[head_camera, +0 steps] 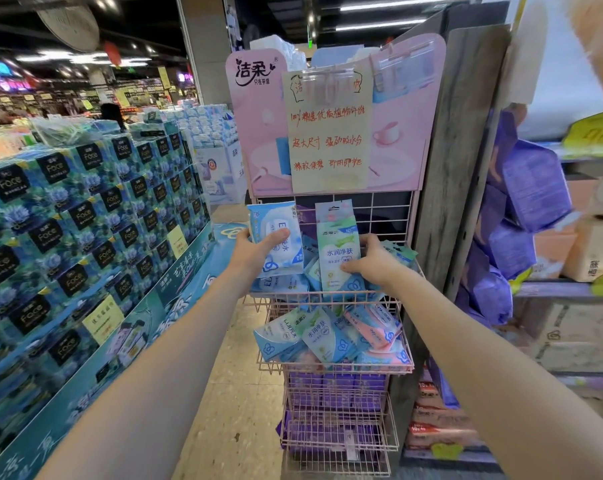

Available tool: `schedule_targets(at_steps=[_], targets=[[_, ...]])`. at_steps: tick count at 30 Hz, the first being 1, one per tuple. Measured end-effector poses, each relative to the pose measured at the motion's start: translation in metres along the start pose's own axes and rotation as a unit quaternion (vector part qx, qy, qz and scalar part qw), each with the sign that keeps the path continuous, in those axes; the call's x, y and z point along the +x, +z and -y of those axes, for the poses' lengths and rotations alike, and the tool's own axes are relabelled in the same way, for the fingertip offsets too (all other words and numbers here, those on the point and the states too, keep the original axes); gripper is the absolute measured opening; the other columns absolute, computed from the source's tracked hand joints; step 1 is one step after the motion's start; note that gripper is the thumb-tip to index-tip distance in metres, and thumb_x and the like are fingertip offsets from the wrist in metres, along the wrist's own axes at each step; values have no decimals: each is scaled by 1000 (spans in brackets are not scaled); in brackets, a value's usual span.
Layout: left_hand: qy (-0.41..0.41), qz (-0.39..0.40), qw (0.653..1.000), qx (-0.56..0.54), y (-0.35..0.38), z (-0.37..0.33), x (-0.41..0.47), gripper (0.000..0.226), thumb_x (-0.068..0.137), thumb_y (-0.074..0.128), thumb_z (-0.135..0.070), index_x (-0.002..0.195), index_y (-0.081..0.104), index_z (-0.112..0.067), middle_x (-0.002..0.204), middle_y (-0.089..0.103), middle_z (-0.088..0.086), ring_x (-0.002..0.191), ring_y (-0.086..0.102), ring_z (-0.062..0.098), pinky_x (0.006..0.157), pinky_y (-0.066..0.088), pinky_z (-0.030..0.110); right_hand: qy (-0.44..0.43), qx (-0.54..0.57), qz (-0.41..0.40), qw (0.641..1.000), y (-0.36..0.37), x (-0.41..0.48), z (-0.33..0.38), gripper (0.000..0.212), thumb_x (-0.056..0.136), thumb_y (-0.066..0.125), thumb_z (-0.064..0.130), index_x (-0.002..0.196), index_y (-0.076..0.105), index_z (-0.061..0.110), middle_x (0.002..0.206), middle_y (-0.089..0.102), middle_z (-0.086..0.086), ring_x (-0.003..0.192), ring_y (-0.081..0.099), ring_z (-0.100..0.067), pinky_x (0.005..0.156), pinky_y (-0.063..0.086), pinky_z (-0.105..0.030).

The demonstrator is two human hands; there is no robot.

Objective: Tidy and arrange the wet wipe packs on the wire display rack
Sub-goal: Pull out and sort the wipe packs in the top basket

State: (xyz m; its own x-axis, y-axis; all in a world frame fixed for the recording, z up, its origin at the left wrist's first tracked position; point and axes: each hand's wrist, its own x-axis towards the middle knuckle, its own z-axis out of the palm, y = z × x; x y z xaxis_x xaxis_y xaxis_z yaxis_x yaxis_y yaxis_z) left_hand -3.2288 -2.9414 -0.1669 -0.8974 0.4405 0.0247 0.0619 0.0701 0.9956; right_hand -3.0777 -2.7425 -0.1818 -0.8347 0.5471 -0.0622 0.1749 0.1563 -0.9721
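A pink wire display rack stands in front of me with several baskets. My left hand grips a blue wet wipe pack, held upright above the left side of the top basket. My right hand holds a green-and-white wipe pack upright in the middle of the same basket, thumb on its front. More blue packs lie loose below both hands. The second basket holds a jumble of blue, green and pink packs. Lower baskets contain purple packs.
A pink headboard with a handwritten sign tops the rack. A large stack of blue tissue boxes fills the left. A wooden panel and shelves with purple bags stand on the right. Tiled floor lies between.
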Motion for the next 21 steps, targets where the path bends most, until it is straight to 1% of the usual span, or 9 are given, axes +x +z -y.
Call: schedule_targets(at_steps=[2,5,7,10,12,14,15,19,21], targets=[[0,2,1000,5,0,0,1,78,84,82,-42,144,41,-15,119,64,-1,100,62,9,74,45,26,-15,7,-11,1000,4,0,-2,65,88,73,-3,140,36,12,128,61,-7,102,66,-22,69,58,-28],[1,2,1000,2,0,3,2,81,82,84,-43,145,41,-15,125,64,2,105,64,13,83,47,31,-49,27,-9,998,8,0,-3,61,89,70,-3,138,39,17,130,62,-8,105,68,-22,73,61,-29],[1,5,1000,-3,0,2,2,78,83,84,-42,143,42,-16,120,65,0,103,64,12,81,47,30,-67,52,-13,996,10,-1,-2,56,90,68,-6,132,43,21,128,63,-7,106,68,-20,75,61,-30],[-1,4,1000,-18,-1,3,0,82,74,87,-47,139,45,-18,121,66,1,106,65,16,85,47,33,-76,69,-9,995,15,0,-3,53,89,67,-6,126,46,27,124,64,-7,107,69,-24,82,63,-41],[-3,1,1000,-18,-1,3,-1,72,80,86,-43,135,45,-19,116,66,-1,99,65,12,79,48,30,-67,65,6,996,18,1,-5,52,90,67,-6,121,48,32,119,66,-9,104,70,-28,86,62,-48],[-4,-3,1000,-17,1,3,-3,60,88,80,-36,133,44,-20,108,64,-6,92,63,6,71,44,24,-51,81,15,995,19,2,-6,52,91,65,-7,114,49,37,116,68,-9,103,71,-29,88,61,-51],[-4,-5,1000,-17,1,3,-3,59,89,79,-35,133,44,-20,107,63,-7,91,63,6,69,44,23,-43,94,17,994,18,3,-5,53,91,64,-9,113,49,37,117,68,-9,104,71,-29,90,60,-52],[-10,-5,1000,-28,1,4,-2,68,86,81,-38,138,43,-19,113,65,-4,97,64,9,77,45,28,-13,116,37,993,19,5,-1,56,93,59,-12,128,41,28,115,67,-7,109,68,-31,95,57,-52],[-13,-11,999,-31,1,3,-4,66,85,82,-38,137,44,-20,115,65,-2,97,64,10,78,46,29,-4,110,46,993,21,6,2,59,94,59,-11,133,38,28,115,66,-7,112,67,-31,98,55,-52]])
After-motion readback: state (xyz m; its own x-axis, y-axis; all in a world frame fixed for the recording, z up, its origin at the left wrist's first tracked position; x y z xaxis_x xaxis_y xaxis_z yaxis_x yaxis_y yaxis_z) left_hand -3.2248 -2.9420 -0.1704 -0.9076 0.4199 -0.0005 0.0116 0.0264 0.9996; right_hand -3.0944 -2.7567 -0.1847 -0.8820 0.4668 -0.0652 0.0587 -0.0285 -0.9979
